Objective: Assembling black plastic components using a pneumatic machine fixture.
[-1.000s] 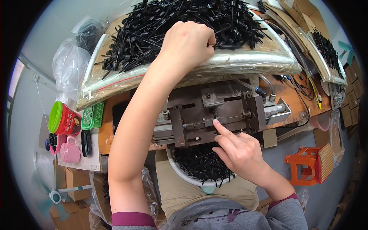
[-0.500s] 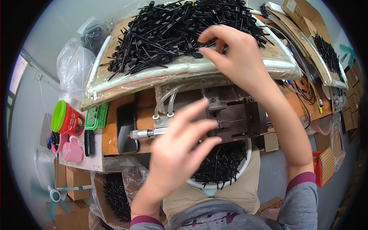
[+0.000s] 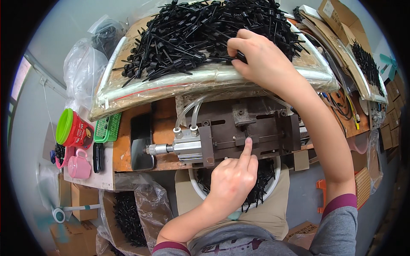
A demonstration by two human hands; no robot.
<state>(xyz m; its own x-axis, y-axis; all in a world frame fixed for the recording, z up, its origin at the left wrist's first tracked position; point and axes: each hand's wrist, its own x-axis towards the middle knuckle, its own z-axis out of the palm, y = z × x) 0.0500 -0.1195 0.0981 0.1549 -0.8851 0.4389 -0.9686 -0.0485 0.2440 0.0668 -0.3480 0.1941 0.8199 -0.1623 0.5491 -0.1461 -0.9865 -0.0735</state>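
My left hand (image 3: 234, 178) has its index finger stretched out, the tip at a small black part (image 3: 246, 133) in the middle of a dark metal clamping fixture (image 3: 222, 121). Its other fingers are curled and hold nothing that I can see. At the front edge of a large heap of black plastic parts with thin stems (image 3: 179, 40), my right hand (image 3: 265, 59) has thumb and fingers closed around one of these parts. The heap lies on a cardboard tray with a white padded, film-wrapped rim (image 3: 171, 87). Below the fixture, a white round basket (image 3: 273, 187) on my lap holds more parts.
A silver pneumatic cylinder (image 3: 188, 147) with clear hoses joins the fixture's left side. Further left are a phone (image 3: 142, 141), a green basket (image 3: 112, 128), a red tub (image 3: 81, 133) and a pink mug (image 3: 79, 165). Loose cables (image 3: 341, 106) lie at the right.
My left hand has moved right and down, its index finger now at the fixture's middle. My right hand has shifted slightly right and down and closed its fingers at the heap's edge.
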